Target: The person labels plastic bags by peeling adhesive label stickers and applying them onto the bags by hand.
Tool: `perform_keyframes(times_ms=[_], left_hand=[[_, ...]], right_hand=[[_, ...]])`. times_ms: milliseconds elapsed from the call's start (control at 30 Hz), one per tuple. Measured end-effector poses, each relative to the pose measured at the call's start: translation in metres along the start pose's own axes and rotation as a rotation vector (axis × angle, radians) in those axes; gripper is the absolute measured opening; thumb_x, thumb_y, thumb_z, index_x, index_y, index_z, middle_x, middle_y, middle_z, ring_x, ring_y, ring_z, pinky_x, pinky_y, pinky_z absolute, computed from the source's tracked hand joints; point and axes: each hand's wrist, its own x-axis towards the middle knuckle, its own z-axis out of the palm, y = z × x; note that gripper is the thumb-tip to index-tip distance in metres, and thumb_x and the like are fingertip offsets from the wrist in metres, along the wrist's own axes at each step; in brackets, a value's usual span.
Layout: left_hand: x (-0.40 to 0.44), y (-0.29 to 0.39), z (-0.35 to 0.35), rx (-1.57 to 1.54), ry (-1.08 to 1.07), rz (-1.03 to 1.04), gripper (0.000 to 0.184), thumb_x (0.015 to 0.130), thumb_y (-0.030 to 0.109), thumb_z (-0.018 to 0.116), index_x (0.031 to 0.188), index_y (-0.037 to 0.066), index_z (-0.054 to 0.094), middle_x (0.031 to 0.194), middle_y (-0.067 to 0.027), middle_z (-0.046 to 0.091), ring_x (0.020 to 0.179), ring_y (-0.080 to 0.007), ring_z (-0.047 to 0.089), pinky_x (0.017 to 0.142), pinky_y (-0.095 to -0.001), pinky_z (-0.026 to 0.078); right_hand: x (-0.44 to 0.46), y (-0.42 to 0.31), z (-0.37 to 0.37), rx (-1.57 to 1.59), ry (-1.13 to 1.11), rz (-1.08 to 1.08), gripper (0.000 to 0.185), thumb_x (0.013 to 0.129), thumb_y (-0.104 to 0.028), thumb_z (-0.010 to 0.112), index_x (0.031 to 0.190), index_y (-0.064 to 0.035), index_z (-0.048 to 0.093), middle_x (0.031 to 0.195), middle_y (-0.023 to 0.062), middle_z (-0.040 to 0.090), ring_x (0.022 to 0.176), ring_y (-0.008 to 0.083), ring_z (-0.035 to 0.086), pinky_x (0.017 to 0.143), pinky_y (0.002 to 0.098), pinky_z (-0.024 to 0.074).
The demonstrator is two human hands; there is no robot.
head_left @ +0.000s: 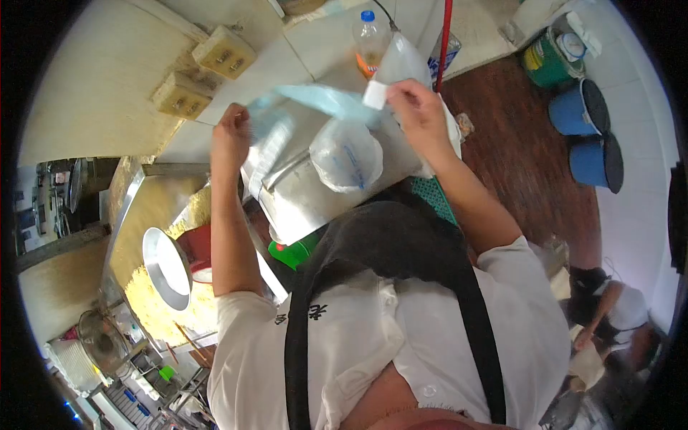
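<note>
"Brown floor at two o'clock. Arms?"
"Outstretched: left hand at ten, fingers bunched; right hand at one, pinching a white piece."
"Blue plastic?"
"Twelve, between them, blurred."

Wht shirt w/ short sleeves, pale btns & small blk writing; blk apron w/ 2 straps.
</note>
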Motion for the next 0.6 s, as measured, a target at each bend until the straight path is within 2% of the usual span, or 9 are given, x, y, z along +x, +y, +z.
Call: perform_keyframes(times_ms=[33, 100, 167, 233, 267, 333, 467, 533, 600], left_hand=[[-0.001, -0.009, -0.002, 0.145, -0.005, -0.031, 0.009, 0.094, 0.005, 0.058, 0.097, 0.002, 0.066, 0.089, -0.0146, 0.072, 0.075, -0.0247, 0.068, 0.068, -0.0353, 0.052], [-0.014, -0.002, 0.005, 0.053, -0.016, -0.01, 0.018, 0.095, 0.013, 0.061, 0.109, 0.004, 0.068, 0.096, -0.0155, 0.072, 0.081, -0.026, 0.068, 0.072, -0.0346, 0.052], [-0.046, 0.059, 0.02, -0.1, -0.006, 0.072, 0.025, 0.094, 0.017, 0.064, 0.116, 0.005, 0.069, 0.099, -0.0168, 0.071, 0.084, -0.0282, 0.068, 0.074, -0.0344, 0.052], [-0.069, 0.113, 0.031, -0.255, -0.058, 0.102, 0.035, 0.093, 0.023, 0.068, 0.12, 0.001, 0.067, 0.104, -0.0178, 0.069, 0.088, -0.0299, 0.067, 0.076, -0.0343, 0.052], [-0.072, 0.125, 0.033, -0.209, -0.088, 0.133, 0.036, 0.093, 0.023, 0.069, 0.119, -0.001, 0.066, 0.104, -0.0179, 0.069, 0.087, -0.03, 0.067, 0.076, -0.0342, 0.052], [-0.074, 0.138, 0.037, -0.12, -0.15, 0.204, 0.039, 0.092, 0.024, 0.07, 0.119, -0.005, 0.065, 0.105, -0.0182, 0.068, 0.085, -0.0302, 0.067, 0.075, -0.0341, 0.052], [-0.071, 0.127, 0.044, -0.126, -0.156, 0.104, 0.037, 0.093, 0.024, 0.069, 0.114, -0.006, 0.066, 0.096, -0.017, 0.066, 0.079, -0.0286, 0.065, 0.07, -0.0336, 0.051], [-0.071, 0.126, 0.047, -0.129, -0.077, 0.137, 0.035, 0.094, 0.024, 0.067, 0.112, -0.006, 0.067, 0.092, -0.0167, 0.065, 0.076, -0.0279, 0.063, 0.068, -0.0333, 0.049], [-0.073, 0.126, 0.049, -0.218, -0.151, 0.012, 0.033, 0.096, 0.025, 0.065, 0.109, -0.006, 0.067, 0.089, -0.0168, 0.064, 0.074, -0.028, 0.062, 0.067, -0.0341, 0.048]], right_hand=[[-0.006, 0.003, -0.008, -0.053, 0.079, -0.027, 0.015, 0.091, -0.014, 0.067, 0.096, 0.0007, 0.067, 0.082, 0.0115, 0.067, 0.075, 0.0175, 0.063, 0.071, 0.0319, 0.0508], [-0.022, 0.002, -0.02, -0.098, 0.103, -0.133, 0.01, 0.09, -0.008, 0.067, 0.095, -0.0005, 0.066, 0.082, 0.0103, 0.065, 0.074, 0.0199, 0.062, 0.071, 0.0321, 0.0504], [-0.04, 0.007, -0.022, -0.167, 0.101, -0.235, 0.008, 0.088, -0.003, 0.068, 0.095, -0.0016, 0.066, 0.081, 0.0094, 0.064, 0.073, 0.0225, 0.062, 0.071, 0.0329, 0.0503], [-0.05, 0.026, -0.014, -0.258, 0.108, -0.371, 0.01, 0.085, 0.001, 0.069, 0.094, -0.0026, 0.065, 0.08, 0.0088, 0.063, 0.074, 0.0253, 0.061, 0.071, 0.0344, 0.0506], [-0.05, 0.034, -0.008, -0.296, 0.11, -0.448, 0.011, 0.083, -0.002, 0.072, 0.093, -0.0027, 0.067, 0.08, 0.0081, 0.062, 0.071, 0.0253, 0.059, 0.066, 0.034, 0.0483], [-0.056, 0.049, 0.009, -0.372, 0.015, -0.543, 0.017, 0.08, -0.003, 0.074, 0.096, -0.0036, 0.068, 0.086, 0.0089, 0.064, 0.079, 0.0271, 0.06, 0.072, 0.0361, 0.0489], [-0.065, 0.047, 0.029, -0.386, -0.158, -0.689, 0.025, 0.078, -0.009, 0.075, 0.103, -0.0051, 0.069, 0.104, 0.011, 0.065, 0.098, 0.03, 0.06, 0.085, 0.0391, 0.0474], [-0.072, 0.053, 0.026, -0.346, -0.18, -0.621, 0.023, 0.084, -0.015, 0.07, 0.105, -0.0049, 0.068, 0.109, 0.0119, 0.063, 0.101, 0.0328, 0.059, 0.091, 0.045, 0.0458], [-0.073, 0.052, 0.029, -0.238, -0.117, -0.457, 0.027, 0.09, -0.017, 0.066, 0.113, -0.0042, 0.064, 0.114, 0.0138, 0.061, 0.106, 0.0348, 0.058, 0.096, 0.0465, 0.0439]])
